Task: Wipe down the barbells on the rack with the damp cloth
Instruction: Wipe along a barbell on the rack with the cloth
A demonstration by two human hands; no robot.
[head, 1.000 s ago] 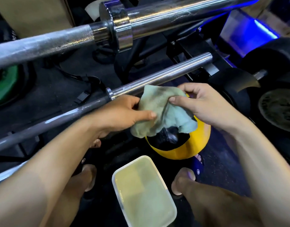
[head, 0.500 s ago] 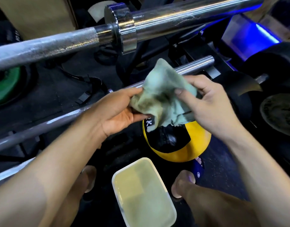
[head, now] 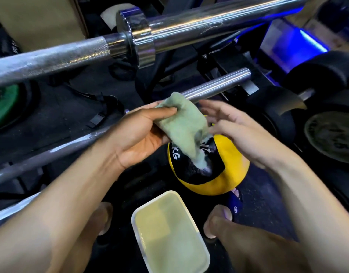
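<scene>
The scene is dim, the floor (head: 57, 119) nearly black. Blue light (head: 299, 39) glows at upper right, and bright glare streaks the chrome barbell (head: 209, 22). The right hand (head: 238, 133) is motion-blurred. Wide-angle distortion bends the bars toward the edges.

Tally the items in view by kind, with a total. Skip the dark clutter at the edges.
Barbells: 3
Green cloth: 1
Yellow-and-black medicine ball: 1
White water tub: 1
Hands: 2, left hand, right hand
Total: 8
</scene>
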